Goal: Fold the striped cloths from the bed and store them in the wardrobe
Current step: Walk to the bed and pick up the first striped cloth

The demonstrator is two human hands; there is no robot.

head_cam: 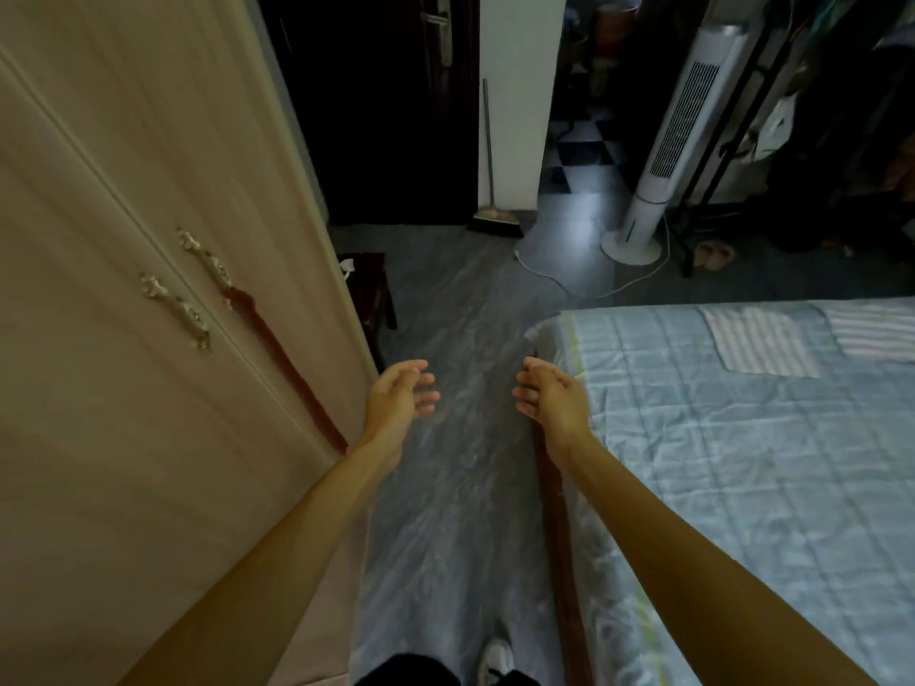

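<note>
Striped cloths (757, 344): two, flat on bed (718, 462) near far edge, second cloth (876, 334) just beside first, cut off by frame.
Left hand (401, 393), right hand (549, 393): both empty, fingers relaxed, over floor between wardrobe (148, 240) and bed, well apart from cloths.
Risks: wardrobe doors closed, two handles (176, 311). Arriving with both hands full likely spills fold. Red strip (287, 368) at door seam may snag.

Two striped cloths (762, 346) (876, 334) lie flat, side by side, on the bed (742, 487) with its pale blue quilted cover.
</note>
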